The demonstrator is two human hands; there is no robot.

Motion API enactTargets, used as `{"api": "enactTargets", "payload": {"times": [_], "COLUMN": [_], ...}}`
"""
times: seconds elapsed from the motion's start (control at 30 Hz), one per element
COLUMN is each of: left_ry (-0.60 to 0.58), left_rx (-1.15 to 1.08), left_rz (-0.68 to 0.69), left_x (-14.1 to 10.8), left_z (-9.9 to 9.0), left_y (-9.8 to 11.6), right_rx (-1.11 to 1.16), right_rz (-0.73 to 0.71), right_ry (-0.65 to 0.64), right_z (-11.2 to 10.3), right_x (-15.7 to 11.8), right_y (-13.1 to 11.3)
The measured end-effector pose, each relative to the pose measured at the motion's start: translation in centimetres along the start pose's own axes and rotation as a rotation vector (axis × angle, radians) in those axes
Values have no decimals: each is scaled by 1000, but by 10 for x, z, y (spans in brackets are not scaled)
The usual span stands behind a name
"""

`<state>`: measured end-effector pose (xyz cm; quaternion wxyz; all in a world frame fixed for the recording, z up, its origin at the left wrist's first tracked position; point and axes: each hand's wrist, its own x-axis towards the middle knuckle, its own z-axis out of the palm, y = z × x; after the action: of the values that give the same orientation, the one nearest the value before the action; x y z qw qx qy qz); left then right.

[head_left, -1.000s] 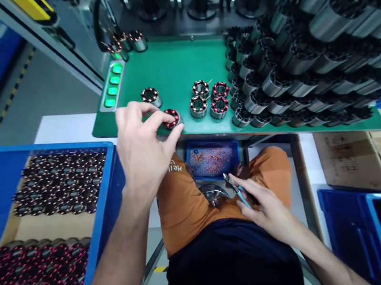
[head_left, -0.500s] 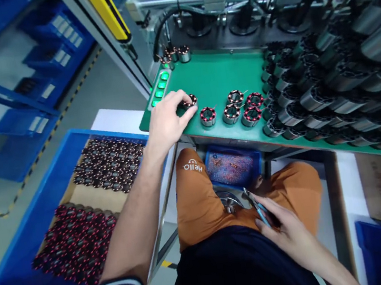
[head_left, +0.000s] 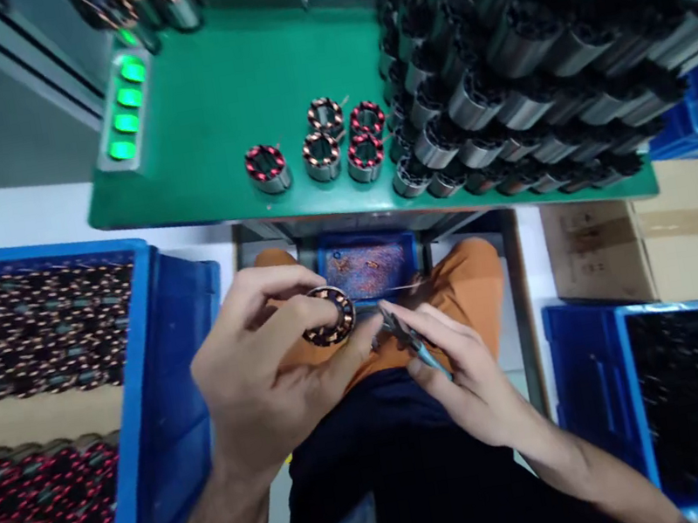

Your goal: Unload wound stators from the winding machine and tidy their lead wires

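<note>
My left hand [head_left: 272,362] grips a copper-wound motor stator [head_left: 334,321] above my lap, its ring face turned up toward me. Closed round blue-handled cutting pliers [head_left: 427,355], my right hand [head_left: 465,367] sits just to the right of the stator. The pliers' jaws are near my left thumb; whether they touch a wire I cannot tell. A thin wire end sticks out rightward between the hands. Past my hands, on the green work surface [head_left: 210,98], stand several wound stators, among them a red-wound stator [head_left: 267,168] and a copper-wound stator [head_left: 322,157].
Many bare stator cores [head_left: 475,100] are stacked on the right of the green surface. A blue crate [head_left: 154,328] of wound stators is at left, a blue bin [head_left: 639,419] of dark parts at right. Green-lit buttons [head_left: 124,98] line the left edge; a scrap-filled tray [head_left: 373,289] lies below.
My left hand has lifted a copper-wound stator off the green surface and brought it back over my lap. The pliers in my right hand have come up beside it. My view has shifted closer.
</note>
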<state>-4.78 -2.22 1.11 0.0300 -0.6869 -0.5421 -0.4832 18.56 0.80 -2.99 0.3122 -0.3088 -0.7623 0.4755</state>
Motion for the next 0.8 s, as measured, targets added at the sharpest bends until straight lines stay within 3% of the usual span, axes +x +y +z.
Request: {"api": "enactTargets", "payload": {"times": [0.13,0.7,0.8], "left_ry": [-21,-56,-57], "left_rx": [-29,-34,-70], "left_rz": [-20,30,-59], "left_x": [-10,-24,-27], "left_z": [10,13,17], "left_y": [3,11,9], "right_rx": [49,15,29], "right_rz": [3,-41,20], "right_ry": [15,107,107], "right_z": [-2,-2,-5], "right_x": [-8,-18,-16], "right_y": [3,10,15]}}
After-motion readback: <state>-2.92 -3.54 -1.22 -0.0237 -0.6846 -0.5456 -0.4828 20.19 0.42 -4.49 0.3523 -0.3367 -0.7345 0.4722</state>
